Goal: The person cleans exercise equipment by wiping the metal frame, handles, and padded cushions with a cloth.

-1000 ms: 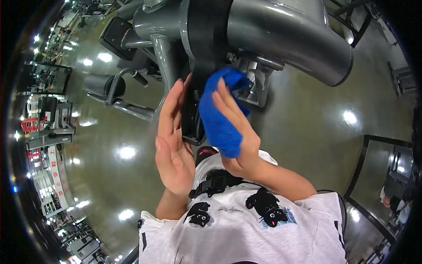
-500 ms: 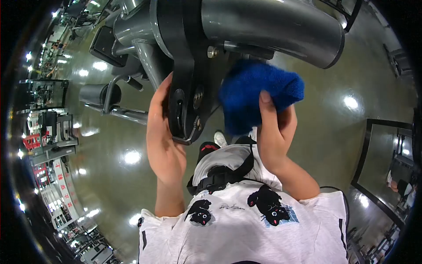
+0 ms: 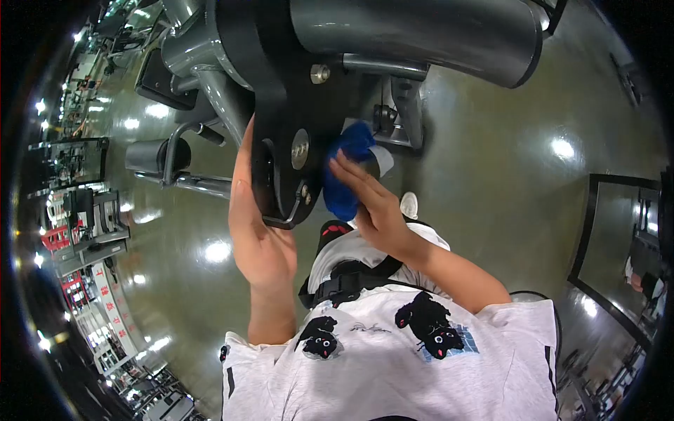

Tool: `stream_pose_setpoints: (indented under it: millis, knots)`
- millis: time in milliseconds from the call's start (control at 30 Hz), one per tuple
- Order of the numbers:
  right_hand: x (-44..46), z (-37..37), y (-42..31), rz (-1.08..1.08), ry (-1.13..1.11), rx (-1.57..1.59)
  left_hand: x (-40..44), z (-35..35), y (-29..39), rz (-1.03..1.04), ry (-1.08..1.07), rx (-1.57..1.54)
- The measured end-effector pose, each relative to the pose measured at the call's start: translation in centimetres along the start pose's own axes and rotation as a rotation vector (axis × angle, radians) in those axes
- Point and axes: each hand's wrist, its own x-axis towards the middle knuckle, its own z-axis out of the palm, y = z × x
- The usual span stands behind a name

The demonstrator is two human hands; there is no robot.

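Observation:
A dark metal plate (image 3: pixel 281 105) with bolts hangs in front of me, part of a gym machine. My left hand (image 3: pixel 258 231) lies flat along the plate's left side, fingers stretched, their tips partly hidden behind it. On the plate's right side is a blue cloth (image 3: pixel 340 193), bunched up. My right hand (image 3: pixel 372 203) presses the cloth against that side, with its fingers over it. Above the cloth a thick grey tube (image 3: pixel 421 35) runs to the right.
Padded rollers (image 3: pixel 158 156) on a bar stand at the left. A metal bracket (image 3: pixel 408 116) is behind the cloth. A framed mirror (image 3: pixel 614 238) stands at the right. Farther left are gym machines (image 3: pixel 88 224). My shoe (image 3: pixel 409 205) shows on the floor.
The plate has shifted left and looks nearer. My right hand first carried the cloth away to the right, then brought it back against the plate's side. My left hand has moved slightly left with the plate.

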Motion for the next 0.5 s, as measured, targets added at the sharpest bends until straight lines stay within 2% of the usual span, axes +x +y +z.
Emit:
stream_pose_setpoints:
  millis: [33,100,133,167,233,267,300,367,500]
  knots:
    - [-0.3,-0.1,0.4,0.003,0.006,0.001,0.0,0.0,0.0,0.002,0.002,0.011]
    - [-0.7,-0.4,1.3,0.161,0.005,0.086,-0.1,0.0,0.1,-0.001,-0.001,0.024]
    - [-0.6,-0.7,1.5,0.158,0.062,-0.052,-0.1,0.0,0.2,0.0,0.0,0.01]
    - [-0.4,-1.1,1.5,0.162,0.069,-0.053,-0.1,0.1,0.2,0.0,0.001,-0.003]
    - [0.4,-1.7,1.3,0.423,0.286,0.133,-0.1,-0.1,0.1,-0.002,0.003,-0.021]
    - [0.8,-1.5,1.8,0.336,0.412,0.187,-0.2,-0.2,0.1,0.0,0.011,-0.04]
    - [1.7,-1.8,1.3,0.337,0.415,0.189,-0.2,-0.2,0.0,-0.002,0.009,-0.037]
    - [4.2,-2.7,-0.8,0.19,0.506,0.181,-0.2,-0.2,0.0,-0.003,0.013,-0.043]
    - [7.8,-1.1,-0.6,0.05,0.388,-0.048,-0.2,0.0,0.0,0.004,0.037,-0.006]
